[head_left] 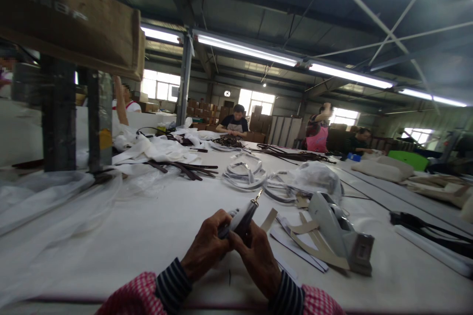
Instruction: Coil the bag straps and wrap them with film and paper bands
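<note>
So the left hand and right hand both have a pinching grip on what looks like a folded grey strap, though honestly a lot of it is covered. It's over the near part of the white tabletop, with a metal clip sticking out the far end. Beige strips and a tape dispenser sit to the right, coiled straps farther back.
</note>
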A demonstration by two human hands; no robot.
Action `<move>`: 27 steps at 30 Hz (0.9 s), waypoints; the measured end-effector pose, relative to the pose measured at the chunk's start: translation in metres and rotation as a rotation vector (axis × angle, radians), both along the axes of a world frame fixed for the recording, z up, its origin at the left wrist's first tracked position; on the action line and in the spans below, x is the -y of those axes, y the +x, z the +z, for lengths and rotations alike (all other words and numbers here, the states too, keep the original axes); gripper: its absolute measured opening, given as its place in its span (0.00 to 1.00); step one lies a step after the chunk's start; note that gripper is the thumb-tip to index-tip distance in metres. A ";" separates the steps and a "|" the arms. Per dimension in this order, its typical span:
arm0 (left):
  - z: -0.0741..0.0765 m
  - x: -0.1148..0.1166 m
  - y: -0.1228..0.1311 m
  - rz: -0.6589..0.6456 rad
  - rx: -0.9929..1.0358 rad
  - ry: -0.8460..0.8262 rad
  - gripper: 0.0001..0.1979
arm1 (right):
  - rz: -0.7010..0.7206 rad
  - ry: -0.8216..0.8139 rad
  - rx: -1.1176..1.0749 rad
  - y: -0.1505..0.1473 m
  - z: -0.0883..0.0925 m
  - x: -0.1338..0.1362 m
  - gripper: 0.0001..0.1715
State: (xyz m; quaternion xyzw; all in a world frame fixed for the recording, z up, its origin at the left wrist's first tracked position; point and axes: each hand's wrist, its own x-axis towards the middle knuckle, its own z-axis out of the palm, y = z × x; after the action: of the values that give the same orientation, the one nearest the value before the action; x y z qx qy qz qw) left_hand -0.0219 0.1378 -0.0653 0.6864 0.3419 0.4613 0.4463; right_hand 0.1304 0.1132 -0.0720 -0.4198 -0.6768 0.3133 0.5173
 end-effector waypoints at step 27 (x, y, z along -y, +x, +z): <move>0.004 0.003 0.000 0.041 -0.076 0.054 0.09 | 0.051 0.037 -0.079 0.003 -0.013 -0.002 0.17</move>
State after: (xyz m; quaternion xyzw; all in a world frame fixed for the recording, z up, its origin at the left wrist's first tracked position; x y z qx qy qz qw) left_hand -0.0221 0.1347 -0.0609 0.7080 0.3600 0.4529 0.4049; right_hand 0.1338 0.1149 -0.0852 -0.3800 -0.6722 0.3300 0.5431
